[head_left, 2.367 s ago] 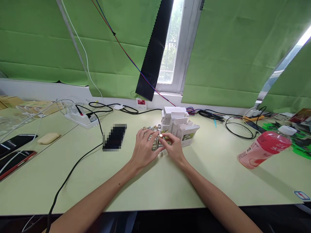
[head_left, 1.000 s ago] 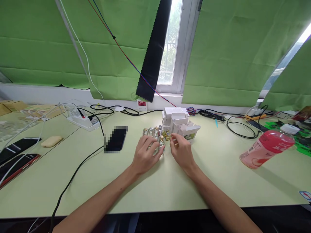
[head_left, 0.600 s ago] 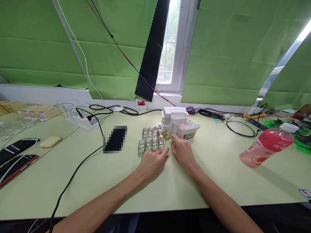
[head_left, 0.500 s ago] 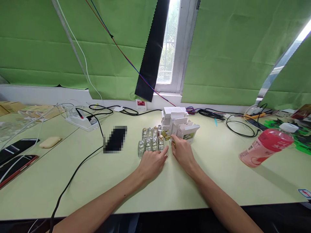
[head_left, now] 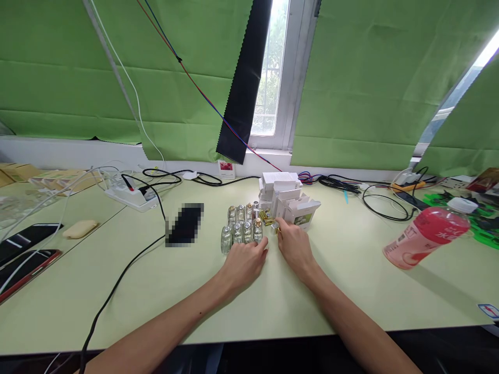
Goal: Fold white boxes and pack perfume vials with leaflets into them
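Observation:
Several small glass bottles [head_left: 241,226] with gold and silver caps stand in two rows on the pale green table [head_left: 273,296]. My left hand [head_left: 245,262] rests on the table just in front of them, fingers loosely curled, holding nothing. My right hand [head_left: 294,245] is to the right of the bottles, its fingertips pinching a small gold cap [head_left: 276,227]. A few gold caps [head_left: 267,216] lie behind it. A cluster of small white boxes [head_left: 290,200] stands just beyond my right hand.
A pink drink bottle [head_left: 427,236] stands at the right. A blurred-out dark phone [head_left: 185,224] lies left of the bottles. A black cable [head_left: 117,275] crosses the table's left. A white power strip [head_left: 130,193], phones [head_left: 27,249] and tangled cables [head_left: 374,200] line the edges.
My left hand has pulled back off the bottles, leaving them uncovered in two rows. My right hand has shifted right from the bottles toward the loose gold caps.

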Motion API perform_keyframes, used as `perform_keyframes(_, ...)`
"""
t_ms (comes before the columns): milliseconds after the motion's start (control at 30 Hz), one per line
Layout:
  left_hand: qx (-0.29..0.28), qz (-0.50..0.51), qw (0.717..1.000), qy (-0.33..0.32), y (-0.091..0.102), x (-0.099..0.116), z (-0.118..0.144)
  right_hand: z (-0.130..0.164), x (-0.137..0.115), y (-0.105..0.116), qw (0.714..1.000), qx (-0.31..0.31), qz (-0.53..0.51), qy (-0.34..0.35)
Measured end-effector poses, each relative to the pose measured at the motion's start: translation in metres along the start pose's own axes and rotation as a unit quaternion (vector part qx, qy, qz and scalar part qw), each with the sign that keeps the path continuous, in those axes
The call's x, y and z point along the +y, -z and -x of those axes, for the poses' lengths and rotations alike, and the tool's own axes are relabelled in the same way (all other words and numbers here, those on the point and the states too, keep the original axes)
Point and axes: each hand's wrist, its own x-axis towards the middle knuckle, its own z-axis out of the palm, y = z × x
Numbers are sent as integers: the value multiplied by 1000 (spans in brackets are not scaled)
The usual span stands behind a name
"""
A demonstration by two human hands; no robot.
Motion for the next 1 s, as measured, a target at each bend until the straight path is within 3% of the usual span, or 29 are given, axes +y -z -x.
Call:
perform_keyframes(533,2,4,1000,-17,0,0,0,3,-4,-2,999,1,-41,2)
perform_keyframes(833,7,22,999,-27,-3,-3,-1,1,-2,-12,992,-29,-113,51)
perform_keyframes(900,9,23,999,-26,-3,-3,0,0,-2,-14,987,7,-147,62)
perform_keyframes(1000,9,22,999,-25,-1,-2,0,-1,-2,-16,966,124,-208,89)
